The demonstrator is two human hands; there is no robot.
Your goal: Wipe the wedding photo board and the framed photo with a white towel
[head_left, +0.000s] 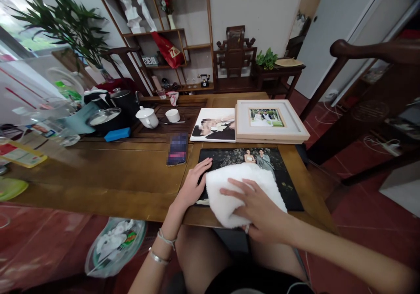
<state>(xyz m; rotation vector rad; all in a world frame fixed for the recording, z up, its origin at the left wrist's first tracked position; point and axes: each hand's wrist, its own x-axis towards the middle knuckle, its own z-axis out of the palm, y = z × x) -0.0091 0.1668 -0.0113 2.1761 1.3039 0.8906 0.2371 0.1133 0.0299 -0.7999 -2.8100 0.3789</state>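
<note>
A dark photo print (288, 189) of a couple lies flat near the table's front edge, partly covered by a white towel (219, 193). My right hand (252, 204) rests over the towel with its fingers bent and spread, gripping a fold of it against the print. At the print's left edge, my left hand (194, 183) lies with its fingers stretched out, holding nothing. A phone (177, 149) sits on the table beyond my left hand.
Behind the print are a photo panel (213, 125) and a framed photo (292, 119). A lidded cup (147, 117), a small white bowl (173, 115), a blue block (117, 134) and a kettle (124, 101) stand left. A lined bin (139, 237) is below; a chair (357, 106) is right.
</note>
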